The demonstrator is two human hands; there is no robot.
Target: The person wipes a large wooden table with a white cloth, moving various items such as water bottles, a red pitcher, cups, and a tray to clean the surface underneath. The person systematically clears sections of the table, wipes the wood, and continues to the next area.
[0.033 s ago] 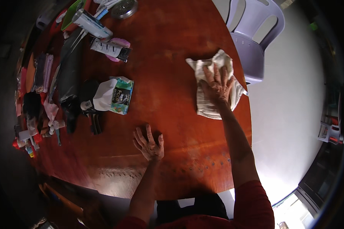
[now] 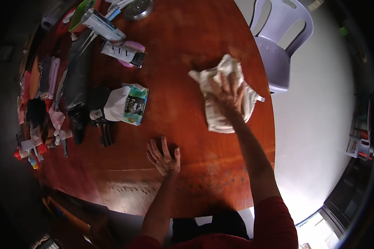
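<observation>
My right hand [image 2: 228, 95] lies with its fingers spread on a cream-white cloth [image 2: 215, 118], pressing it against the reddish-brown wooden table [image 2: 178, 45]. The cloth is rumpled, with one corner sticking out to the left and a small white tag on its right edge. Slightly blurred, the hand covers the middle of the cloth. Nearer to me, my left hand [image 2: 165, 158] rests palm down on the tabletop, fingers apart, holding nothing. Beyond it to the left lies a soft packet of tissues [image 2: 135, 104] with a white sheet pulled out.
At the far left are a clear cylindrical container [image 2: 104, 27], a grey-white tube [image 2: 120, 52] on something pink, a round metal strainer [image 2: 138, 9] and a green basket [image 2: 79, 15]. Dark bags [image 2: 77, 91] and small items crowd the left side. A lilac plastic chair [image 2: 274, 58] stands beyond the right edge.
My right hand and the cloth have slid left and a little toward me across the table. My left hand stays in place on the wood.
</observation>
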